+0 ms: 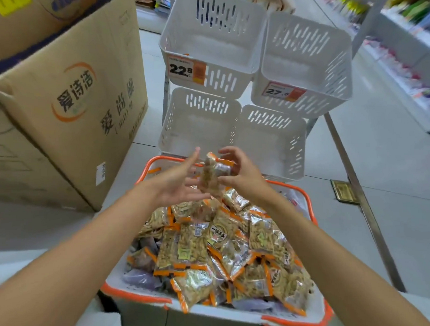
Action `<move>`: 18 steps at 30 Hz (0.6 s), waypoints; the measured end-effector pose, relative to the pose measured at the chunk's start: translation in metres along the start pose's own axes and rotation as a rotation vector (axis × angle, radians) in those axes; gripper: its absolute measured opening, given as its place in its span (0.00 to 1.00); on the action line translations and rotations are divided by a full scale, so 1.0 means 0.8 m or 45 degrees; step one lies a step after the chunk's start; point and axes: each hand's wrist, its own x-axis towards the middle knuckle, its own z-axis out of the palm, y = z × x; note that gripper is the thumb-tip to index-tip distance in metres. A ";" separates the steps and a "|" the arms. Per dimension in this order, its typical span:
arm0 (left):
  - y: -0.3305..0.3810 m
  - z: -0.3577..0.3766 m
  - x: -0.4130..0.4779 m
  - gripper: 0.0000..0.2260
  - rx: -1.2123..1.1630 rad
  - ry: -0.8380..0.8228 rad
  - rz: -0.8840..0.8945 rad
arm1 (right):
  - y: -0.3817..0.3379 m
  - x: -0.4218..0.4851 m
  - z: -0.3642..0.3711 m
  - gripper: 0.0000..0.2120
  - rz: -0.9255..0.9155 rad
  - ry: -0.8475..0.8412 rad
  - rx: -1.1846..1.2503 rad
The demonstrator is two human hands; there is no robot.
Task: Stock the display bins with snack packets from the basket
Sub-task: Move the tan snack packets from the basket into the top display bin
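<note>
**Snack packets (213, 177) held above the basket (136, 295), display bins (197, 124) yet to be filled**

A small bunch of snack packets is gripped by the right hand (241, 174), whose fingers are curled round its far side. How many packets are in the bunch cannot be told. The left hand (178, 181) is held open just beside it, fingers straight and spread, palm turned toward it, apparently so that the bunch can be steadied or squared. Whether contact is made cannot be told.

The bunch is kept over the far end of the basket, just in front of the lower left bin. Held there, a dropped packet would likely be caught by the heap (225, 256) below. That heap is piled above the orange rim.

Four white slotted display bins are set in two tiers ahead, tilted toward the person, presumably so that they can be loaded and viewed from the front. No packets are seen in them. Price tags (184, 69) are fixed to the two upper bins. A large cardboard box (71, 107) is stood on the floor to the left.

Stocking is judged to be at its very start.
</note>
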 end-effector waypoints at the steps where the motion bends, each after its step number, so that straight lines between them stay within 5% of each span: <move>1: 0.001 0.003 -0.001 0.31 -0.059 -0.040 -0.004 | -0.002 -0.007 -0.002 0.29 0.033 -0.153 0.100; 3: -0.005 0.004 0.000 0.22 -0.104 0.031 0.041 | -0.001 -0.017 -0.007 0.27 0.092 -0.293 0.193; 5: -0.013 0.000 0.001 0.31 -0.074 0.169 0.061 | 0.006 -0.027 -0.011 0.20 0.139 -0.259 0.041; 8: -0.021 -0.013 -0.002 0.43 0.007 0.277 0.145 | 0.036 -0.041 -0.006 0.24 0.274 -0.384 -0.790; 10: -0.024 -0.020 -0.003 0.36 -0.024 0.294 0.191 | 0.061 -0.049 0.006 0.33 0.341 -0.465 -1.046; 13: -0.025 -0.023 -0.005 0.11 -0.030 0.293 0.224 | 0.061 -0.050 0.004 0.23 0.225 -0.348 -0.633; 15: -0.026 -0.025 -0.002 0.07 -0.045 0.304 0.249 | 0.048 -0.044 -0.011 0.27 0.170 -0.206 -0.359; 18: -0.025 -0.021 -0.001 0.04 -0.029 0.250 0.214 | 0.025 -0.035 -0.029 0.15 0.173 -0.085 -0.025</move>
